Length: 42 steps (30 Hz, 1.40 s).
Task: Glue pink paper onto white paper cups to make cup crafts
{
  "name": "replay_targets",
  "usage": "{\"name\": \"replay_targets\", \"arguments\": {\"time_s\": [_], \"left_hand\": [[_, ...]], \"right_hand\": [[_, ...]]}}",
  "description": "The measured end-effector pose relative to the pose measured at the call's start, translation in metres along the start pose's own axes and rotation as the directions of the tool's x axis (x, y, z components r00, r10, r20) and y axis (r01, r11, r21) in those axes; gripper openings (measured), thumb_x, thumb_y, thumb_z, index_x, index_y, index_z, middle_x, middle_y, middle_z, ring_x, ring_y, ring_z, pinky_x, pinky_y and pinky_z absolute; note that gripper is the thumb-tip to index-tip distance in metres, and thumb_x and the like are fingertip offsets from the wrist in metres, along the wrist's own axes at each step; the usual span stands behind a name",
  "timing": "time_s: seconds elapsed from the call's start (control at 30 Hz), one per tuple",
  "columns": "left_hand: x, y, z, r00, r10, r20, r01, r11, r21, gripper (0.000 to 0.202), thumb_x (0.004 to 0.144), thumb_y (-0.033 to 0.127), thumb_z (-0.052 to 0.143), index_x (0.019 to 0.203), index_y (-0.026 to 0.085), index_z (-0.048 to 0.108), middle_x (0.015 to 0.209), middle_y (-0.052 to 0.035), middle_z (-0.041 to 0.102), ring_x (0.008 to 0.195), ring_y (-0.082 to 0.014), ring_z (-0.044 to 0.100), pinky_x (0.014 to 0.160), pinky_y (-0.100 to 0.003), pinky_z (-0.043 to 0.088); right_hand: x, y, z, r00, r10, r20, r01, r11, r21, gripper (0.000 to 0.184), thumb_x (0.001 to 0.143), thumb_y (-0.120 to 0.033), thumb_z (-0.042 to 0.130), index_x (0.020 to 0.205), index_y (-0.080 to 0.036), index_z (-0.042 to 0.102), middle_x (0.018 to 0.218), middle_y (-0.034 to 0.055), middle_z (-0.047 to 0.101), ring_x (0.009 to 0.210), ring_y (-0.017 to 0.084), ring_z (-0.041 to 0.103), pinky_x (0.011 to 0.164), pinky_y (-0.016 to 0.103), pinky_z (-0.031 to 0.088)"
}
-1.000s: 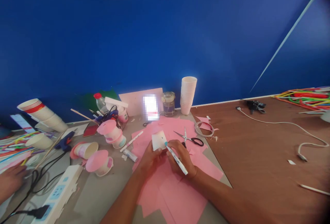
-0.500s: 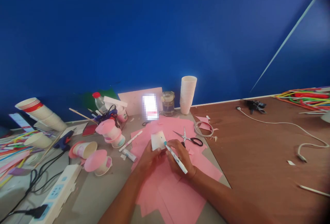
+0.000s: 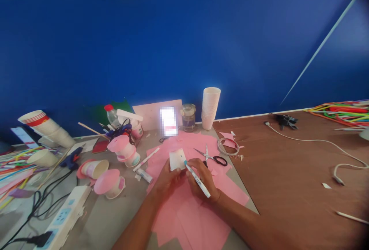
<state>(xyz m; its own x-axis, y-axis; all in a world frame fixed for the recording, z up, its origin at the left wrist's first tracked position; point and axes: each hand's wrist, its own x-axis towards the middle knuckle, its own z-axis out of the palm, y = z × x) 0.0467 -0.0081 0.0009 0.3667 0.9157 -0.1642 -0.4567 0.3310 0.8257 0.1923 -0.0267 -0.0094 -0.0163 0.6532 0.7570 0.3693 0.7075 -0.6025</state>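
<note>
My left hand (image 3: pixel 166 179) is closed around the lower edge of a small white paper piece (image 3: pixel 177 158); I cannot tell whether it is flat or the side of a cup. A small dark blue mark shows on its face. In my right hand (image 3: pixel 204 181) is a white acrylic marker (image 3: pixel 199 182), its blue tip at the paper's right edge. Both hands are over overlapping pink paper sheets (image 3: pixel 198 221). Scissors (image 3: pixel 211 157) with black handles lie spread just beyond my right hand. A capped marker (image 3: pixel 144 175) and a slim pen (image 3: pixel 146 159) rest left of my hands.
Pink-trimmed paper cup pieces (image 3: pixel 109 184) stand on the left, near a power strip (image 3: pixel 65 217) and a blue glue gun (image 3: pixel 72 158). At the back are a glass jar (image 3: pixel 188 117) and a tall cup stack (image 3: pixel 211 108). A white cable (image 3: pixel 305 139) crosses the brown tabletop.
The marker tip has shifted slightly down and right, toward the paper's edge. The paper is turned a little. The whole view has moved slightly; both grips are the same.
</note>
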Motion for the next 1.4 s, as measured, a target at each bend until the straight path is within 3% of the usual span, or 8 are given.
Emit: {"name": "replay_targets", "arguments": {"time_s": [0.23, 0.5, 0.7, 0.93, 1.1, 1.4], "left_hand": [[0.002, -0.001, -0.006, 0.999, -0.027, 0.038, 0.027, 0.999, -0.023, 0.041, 0.070, 0.025, 0.072, 0.107, 0.020, 0.055, 0.102, -0.0089, 0.062, 0.090, -0.0205, 0.058, 0.081, -0.034, 0.045], [0.002, -0.004, -0.012, 0.996, -0.093, 0.005, 0.093, 0.995, 0.026, 0.051, 0.071, 0.028, 0.072, 0.117, 0.024, 0.051, 0.102, -0.0079, 0.060, 0.088, -0.0196, 0.058, 0.079, -0.034, 0.045], [0.000, -0.001, -0.009, 0.993, -0.118, -0.024, 0.118, 0.993, 0.030, 0.063, 0.068, 0.029, 0.074, 0.125, 0.025, 0.047, 0.104, -0.0093, 0.060, 0.089, -0.0205, 0.057, 0.078, -0.033, 0.045], [0.001, 0.002, -0.004, 0.991, -0.121, -0.057, 0.122, 0.992, 0.012, 0.057, 0.064, 0.030, 0.077, 0.116, 0.024, 0.054, 0.099, -0.0076, 0.062, 0.090, -0.0226, 0.058, 0.083, -0.036, 0.043], [0.005, -0.003, -0.007, 0.985, -0.134, -0.109, 0.131, 0.991, -0.034, 0.059, 0.057, 0.033, 0.081, 0.110, 0.022, 0.056, 0.095, -0.0084, 0.064, 0.091, -0.0245, 0.059, 0.083, -0.038, 0.044], [0.004, 0.002, -0.003, 0.987, -0.145, -0.072, 0.142, 0.989, -0.048, 0.047, 0.066, 0.026, 0.076, 0.107, 0.022, 0.054, 0.100, -0.0077, 0.063, 0.091, -0.0206, 0.060, 0.083, -0.035, 0.045]], "right_hand": [[0.000, -0.003, -0.002, 0.999, 0.030, 0.022, -0.030, 1.000, 0.008, 0.028, 0.082, -0.013, 0.047, 0.108, -0.022, 0.048, 0.092, 0.0072, 0.058, 0.084, 0.019, 0.058, 0.073, 0.034, 0.050], [-0.005, -0.002, -0.002, 0.999, 0.026, 0.042, -0.027, 0.999, 0.025, 0.039, 0.080, -0.007, 0.049, 0.116, -0.023, 0.045, 0.099, 0.0084, 0.058, 0.092, 0.021, 0.057, 0.079, 0.037, 0.050], [-0.007, -0.004, -0.004, 0.997, 0.065, 0.053, -0.067, 0.997, 0.041, 0.043, 0.080, -0.006, 0.048, 0.119, -0.023, 0.043, 0.103, 0.0092, 0.057, 0.098, 0.022, 0.056, 0.081, 0.038, 0.050], [-0.005, -0.007, -0.008, 0.993, 0.095, 0.076, -0.101, 0.993, 0.069, 0.046, 0.079, -0.005, 0.047, 0.120, -0.023, 0.042, 0.102, 0.0087, 0.057, 0.098, 0.022, 0.056, 0.080, 0.037, 0.050], [-0.002, -0.009, -0.009, 0.990, 0.105, 0.093, -0.113, 0.989, 0.094, 0.043, 0.079, -0.006, 0.046, 0.118, -0.022, 0.042, 0.099, 0.0085, 0.056, 0.093, 0.021, 0.056, 0.077, 0.035, 0.050], [-0.005, -0.003, -0.007, 0.982, 0.184, 0.053, -0.189, 0.974, 0.124, 0.030, 0.082, -0.011, 0.048, 0.110, -0.023, 0.048, 0.094, 0.0063, 0.056, 0.085, 0.019, 0.057, 0.074, 0.034, 0.049]]}}
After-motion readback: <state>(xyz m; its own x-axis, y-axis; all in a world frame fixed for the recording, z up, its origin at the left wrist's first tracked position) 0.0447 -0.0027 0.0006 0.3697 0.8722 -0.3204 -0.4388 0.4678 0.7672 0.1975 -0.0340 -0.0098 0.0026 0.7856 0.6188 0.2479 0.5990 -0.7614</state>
